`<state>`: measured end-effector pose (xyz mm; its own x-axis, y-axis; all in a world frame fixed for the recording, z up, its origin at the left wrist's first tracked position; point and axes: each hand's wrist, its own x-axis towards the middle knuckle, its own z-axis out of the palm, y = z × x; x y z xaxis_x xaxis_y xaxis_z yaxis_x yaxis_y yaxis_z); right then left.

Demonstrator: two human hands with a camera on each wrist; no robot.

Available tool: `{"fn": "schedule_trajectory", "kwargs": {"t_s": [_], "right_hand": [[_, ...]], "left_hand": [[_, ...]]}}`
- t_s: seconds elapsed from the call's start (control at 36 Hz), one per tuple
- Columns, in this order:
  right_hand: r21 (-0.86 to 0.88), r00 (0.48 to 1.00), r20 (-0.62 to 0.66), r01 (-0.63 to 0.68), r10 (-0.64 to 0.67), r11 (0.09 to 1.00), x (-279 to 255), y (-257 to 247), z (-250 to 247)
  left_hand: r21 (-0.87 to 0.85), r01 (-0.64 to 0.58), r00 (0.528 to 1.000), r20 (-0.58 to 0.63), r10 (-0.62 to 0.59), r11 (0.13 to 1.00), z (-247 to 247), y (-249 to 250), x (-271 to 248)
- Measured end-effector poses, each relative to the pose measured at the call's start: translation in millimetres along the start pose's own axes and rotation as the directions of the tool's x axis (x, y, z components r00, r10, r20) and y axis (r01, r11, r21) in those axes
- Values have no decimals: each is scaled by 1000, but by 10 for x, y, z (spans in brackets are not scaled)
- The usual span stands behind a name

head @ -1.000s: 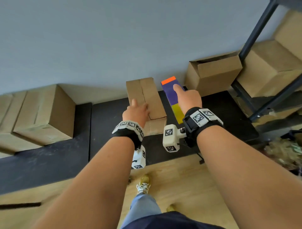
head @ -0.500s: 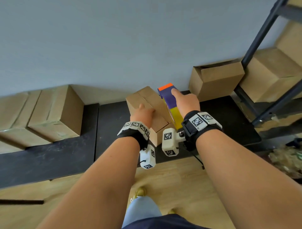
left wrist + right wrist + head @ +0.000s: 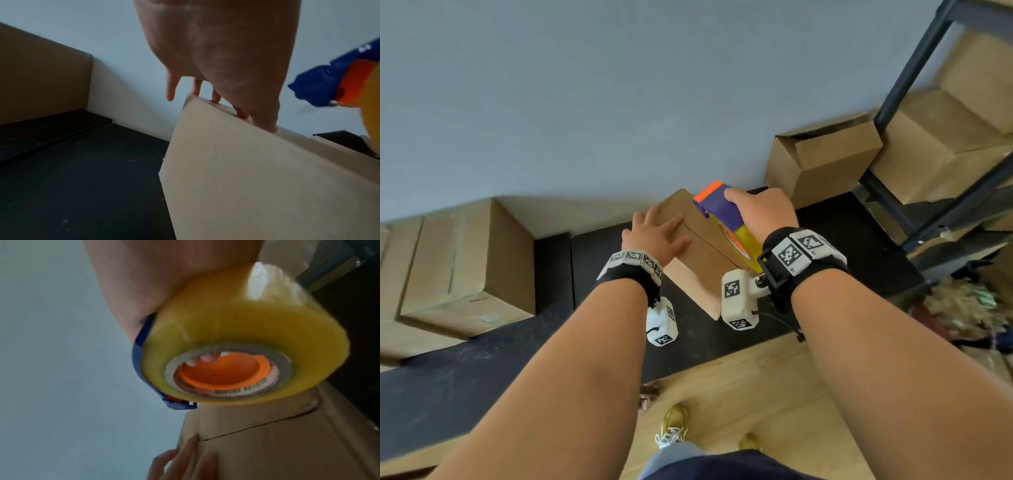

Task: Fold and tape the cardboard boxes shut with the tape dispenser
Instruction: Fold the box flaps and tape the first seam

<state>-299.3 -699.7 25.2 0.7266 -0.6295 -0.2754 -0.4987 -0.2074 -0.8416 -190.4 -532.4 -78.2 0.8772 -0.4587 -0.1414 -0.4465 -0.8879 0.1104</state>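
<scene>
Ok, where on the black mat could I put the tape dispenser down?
Bare mat lies left of the box, between it and the big closed box by the wall. Another bare strip runs right of it, before the shelf. Crowded: the box top, under the left hand, and the right hand gripping the dispenser.

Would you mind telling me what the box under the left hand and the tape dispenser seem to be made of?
Box: matte brown cardboard, with plain dull faces and a seam between its flaps. Tape dispenser: probably moulded plastic, smooth blue and orange; its roll looks like glossy yellowish film on a paper-like core.
</scene>
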Motion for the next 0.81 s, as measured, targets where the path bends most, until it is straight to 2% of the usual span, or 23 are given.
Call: {"fn": "schedule_trajectory", "kwargs": {"t_s": [0.11,0.25,0.36,0.44,0.5,0.58,0.61,0.67,0.75,0.81], "right_hand": [[68,1000,18,23,-24,997,10,-185,165],[72,990,142,5,-15,997,47,-290,267],[42,989,148,-24,18,999,25,-182,304],[79,994,108,-38,29,996,1,-74,321],[116,996,88,-34,23,993,9,-32,323],[144,998,67,-13,3,989,41,-6,327],[144,998,65,-2,-8,990,51,1,333],[117,998,64,18,-26,993,57,15,346],[59,995,78,50,-55,997,61,26,349],[28,992,99,73,-76,997,70,32,335]], "left_hand": [[68,-28,998,-48,31,997,2,1,-33],[47,-53,993,-106,58,997,41,-63,-108],[-107,-26,978,-210,3,994,9,-140,-160],[-240,-10,974,-222,-45,971,-67,-193,-144],[-371,27,967,-226,-119,928,-168,-216,-96],[-618,113,964,-122,-237,778,-327,-205,38],[-710,138,970,-44,-240,691,-369,-196,90],[-861,229,967,147,-210,455,-442,-156,164],[-894,418,905,396,-153,159,-539,-107,170],[-867,492,868,481,-122,78,-547,-115,160]]}}
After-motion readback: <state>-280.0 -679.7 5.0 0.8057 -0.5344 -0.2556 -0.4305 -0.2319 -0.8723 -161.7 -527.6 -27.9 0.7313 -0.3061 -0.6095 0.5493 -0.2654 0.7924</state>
